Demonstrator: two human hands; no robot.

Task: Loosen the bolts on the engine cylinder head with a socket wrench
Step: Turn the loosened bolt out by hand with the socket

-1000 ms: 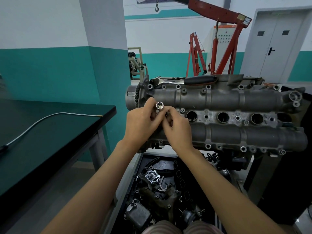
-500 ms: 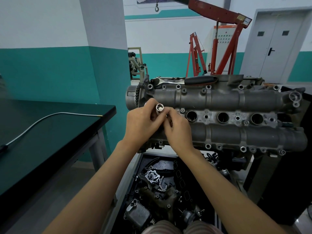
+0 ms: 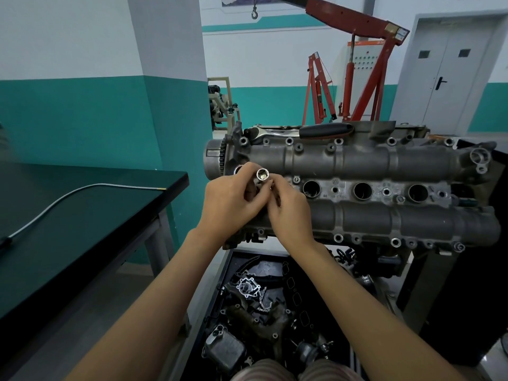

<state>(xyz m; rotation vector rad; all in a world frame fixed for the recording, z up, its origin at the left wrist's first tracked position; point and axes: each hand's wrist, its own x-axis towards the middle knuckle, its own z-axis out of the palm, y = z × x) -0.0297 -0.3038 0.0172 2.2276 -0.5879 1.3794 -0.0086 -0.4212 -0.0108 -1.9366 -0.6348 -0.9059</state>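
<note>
while both hands meet over the left end of the cylinder head (image 3: pixel 357 163), the left hand (image 3: pixel 231 200) pinches a small silver socket (image 3: pixel 263 174) between curled fingers and thumb, open end tilted up toward the camera, and the right hand (image 3: pixel 288 213) curls its fingertips in against the socket's lower part; what exactly they grip there is hidden. the socket wrench (image 3: pixel 299 131) lies apart from the hands, along the far top edge of the head, black handle to the right. judging by this, the step is readying the socket, and it would go best if the square drive end is turned toward the ratchet, pushed on until it seats fully, then set squarely over a bolt (image 3: pixel 289 141) before any pull, since a tilted socket could round the bolt. compared with half a second ago, the socket sits a touch lower and turned slightly in the fingers, while both hands hold nearly the same place; the wrench has not moved.
</note>
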